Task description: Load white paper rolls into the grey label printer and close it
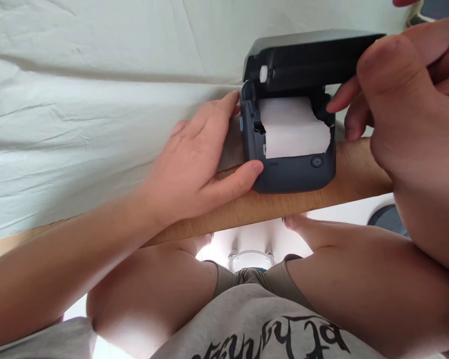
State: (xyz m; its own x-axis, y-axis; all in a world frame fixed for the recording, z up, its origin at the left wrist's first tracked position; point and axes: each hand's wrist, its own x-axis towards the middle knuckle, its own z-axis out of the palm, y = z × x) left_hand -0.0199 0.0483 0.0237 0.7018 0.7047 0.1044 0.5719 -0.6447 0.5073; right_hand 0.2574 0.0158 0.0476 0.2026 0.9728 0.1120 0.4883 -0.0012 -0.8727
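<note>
A small dark blue-grey label printer stands at the table's near edge with its lid raised. Inside lies a roll of white paper, its loose end with a ragged right edge reaching over the front lip. A round power button shows at the front right. My left hand rests against the printer's left side, thumb on the front corner and fingers stretched apart. With its thumb and fingers, my right hand grips the lid's right end; one fingertip hangs near the opening.
A pale, wrinkled cloth covers most of the table, leaving a wooden edge strip bare in front. At the upper right corner lies a dark flat object, partly cut off. My legs are below the table edge.
</note>
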